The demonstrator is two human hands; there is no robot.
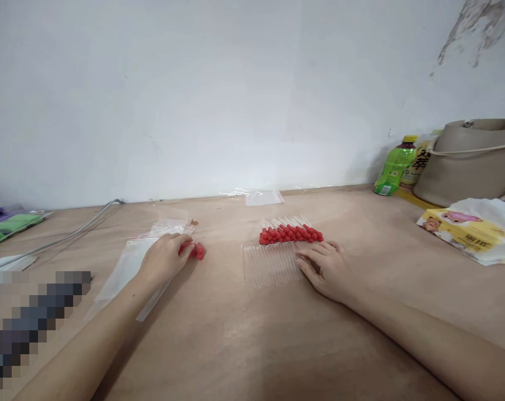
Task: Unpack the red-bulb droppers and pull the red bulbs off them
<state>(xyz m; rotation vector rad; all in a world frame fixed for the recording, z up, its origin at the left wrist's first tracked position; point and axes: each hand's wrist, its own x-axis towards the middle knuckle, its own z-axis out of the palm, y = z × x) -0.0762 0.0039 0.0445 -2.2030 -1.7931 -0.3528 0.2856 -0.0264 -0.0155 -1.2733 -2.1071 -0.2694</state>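
Note:
My left hand (165,255) is closed at the fingertips around small red rubber bulbs (200,251), several of which lie together there. Part of that little pile is hidden behind the fingers. My right hand (324,268) rests at the right end of a row of clear thin tubes (271,267), its fingers bent and apart, thumb and index touching the end of the row. Just behind this row lies a second group of clear tubes with red bulbs (292,233) on their near ends. Clear zip bags (129,262) lie flat under and beside my left wrist.
Brown paper (236,345) covers the table up to the white wall. At right stand a green drink bottle (397,167), a beige bag (465,161) and a yellow tissue pack (465,234). A grey cable (83,227) and green packets (14,225) lie at left. Another small bag (264,197) lies by the wall.

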